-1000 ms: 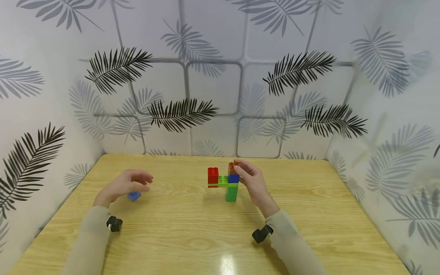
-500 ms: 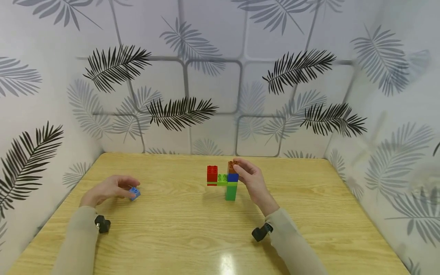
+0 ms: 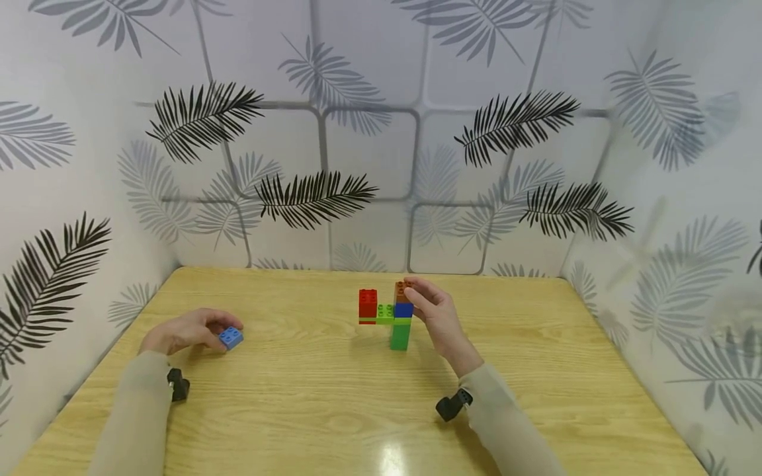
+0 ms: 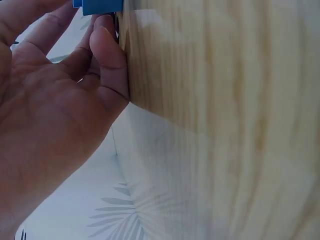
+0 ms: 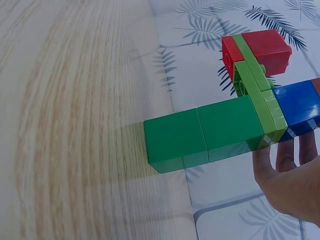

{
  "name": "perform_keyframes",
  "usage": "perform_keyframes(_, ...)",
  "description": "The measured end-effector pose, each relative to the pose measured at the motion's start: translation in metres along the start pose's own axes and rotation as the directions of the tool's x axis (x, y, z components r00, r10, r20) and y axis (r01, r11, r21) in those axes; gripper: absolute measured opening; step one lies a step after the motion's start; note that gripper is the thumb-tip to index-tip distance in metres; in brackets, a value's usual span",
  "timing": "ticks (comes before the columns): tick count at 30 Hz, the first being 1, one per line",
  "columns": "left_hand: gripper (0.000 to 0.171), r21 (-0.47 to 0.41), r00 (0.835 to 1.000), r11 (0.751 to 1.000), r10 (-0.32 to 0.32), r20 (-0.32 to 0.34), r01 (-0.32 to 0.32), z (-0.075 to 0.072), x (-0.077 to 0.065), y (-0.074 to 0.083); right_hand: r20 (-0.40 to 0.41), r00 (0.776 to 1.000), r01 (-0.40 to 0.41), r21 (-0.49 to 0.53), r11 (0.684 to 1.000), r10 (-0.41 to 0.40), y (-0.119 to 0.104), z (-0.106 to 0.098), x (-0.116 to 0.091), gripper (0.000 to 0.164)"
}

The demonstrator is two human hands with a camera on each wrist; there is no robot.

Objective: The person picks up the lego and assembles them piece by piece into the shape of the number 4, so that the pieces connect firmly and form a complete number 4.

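Note:
At the left of the table, my left hand pinches a light blue toy brick, studs up, between thumb and fingers. The same brick is cut off by the top edge of the left wrist view. My right hand grips the top of an upright brick tower at its orange-brown brick. Below that come a dark blue brick, a lime green piece reaching out left, and two green bricks at the base. Red bricks sit on the lime piece's outer end.
The light wooden table runs back to a wall covered in leaf patterns. Patterned side walls stand at left and right. Each sleeve carries a black wrist camera.
My left hand has come down and left from above the light blue brick and taken hold of it; the brick has turned a little. The right hand and tower have stayed in place.

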State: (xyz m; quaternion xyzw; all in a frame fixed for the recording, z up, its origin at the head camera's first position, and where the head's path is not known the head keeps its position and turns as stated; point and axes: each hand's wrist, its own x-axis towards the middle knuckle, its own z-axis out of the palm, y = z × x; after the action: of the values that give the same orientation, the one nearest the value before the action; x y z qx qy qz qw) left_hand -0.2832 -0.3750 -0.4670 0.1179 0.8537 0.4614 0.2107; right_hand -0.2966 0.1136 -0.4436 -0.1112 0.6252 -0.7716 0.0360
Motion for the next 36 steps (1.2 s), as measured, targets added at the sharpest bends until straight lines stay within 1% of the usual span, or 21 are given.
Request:
perform_keyframes(4, 0.051, 0.039, 0.999, 0.999, -0.017, -0.027, 0.018, 0.003, 0.003, 0.001, 0.002, 1.0, -0.002, 0.004, 1.0, 0.002, -0.001, 0.0, 0.0, 0.046)
perform_keyframes(8, 0.048, 0.085, 0.998, 0.996, -0.02, -0.058, 0.025, 0.006, 0.005, 0.0, 0.007, 1.0, -0.009, 0.004, 1.0, 0.009, -0.002, 0.0, 0.0, 0.044)
perform_keyframes(12, 0.047, 0.135, 0.998, 0.991, -0.002, -0.064, 0.011, 0.007, 0.004, -0.002, 0.013, 1.0, -0.011, 0.003, 1.0, 0.011, -0.001, 0.001, 0.0, 0.044)
perform_keyframes(16, 0.046, 0.177, 0.997, 0.984, 0.021, -0.068, -0.009, 0.009, 0.002, 0.0, 0.015, 1.0, -0.009, 0.003, 1.0, 0.009, 0.0, 0.002, 0.001, 0.044)
perform_keyframes(18, 0.044, 0.17, 0.997, 0.985, 0.029, -0.074, -0.016, 0.009, 0.002, 0.002, 0.011, 1.0, -0.009, 0.002, 1.0, 0.009, 0.0, 0.002, 0.002, 0.044)
perform_keyframes(23, 0.041, 0.116, 0.998, 0.993, 0.044, -0.055, -0.037, 0.013, 0.002, 0.011, 0.005, 1.0, -0.007, -0.003, 1.0, 0.007, 0.0, 0.002, 0.002, 0.041)
perform_keyframes(25, 0.04, 0.119, 0.998, 0.992, 0.041, -0.057, -0.033, 0.014, 0.003, 0.017, 0.007, 1.0, -0.007, -0.002, 1.0, 0.007, 0.001, 0.002, 0.002, 0.04)
perform_keyframes(27, 0.04, 0.142, 0.997, 0.989, 0.048, -0.066, -0.038, 0.017, 0.004, 0.023, 0.01, 1.0, -0.008, -0.001, 1.0, 0.008, 0.001, 0.002, 0.002, 0.041)
perform_keyframes(30, 0.044, 0.133, 0.996, 0.99, 0.053, -0.073, -0.043, 0.021, 0.009, 0.033, 0.006, 1.0, -0.002, -0.004, 1.0, 0.002, 0.002, 0.001, 0.002, 0.041)
perform_keyframes(32, 0.048, 0.111, 0.995, 0.993, 0.06, -0.082, -0.05, 0.025, 0.012, 0.038, 0.002, 1.0, 0.003, -0.003, 1.0, -0.003, 0.002, 0.0, 0.002, 0.04)
perform_keyframes(36, 0.053, 0.068, 0.989, 0.994, 0.09, -0.121, -0.082, 0.036, 0.019, 0.047, -0.001, 1.0, 0.007, 0.007, 1.0, -0.007, 0.003, 0.0, 0.002, 0.035)
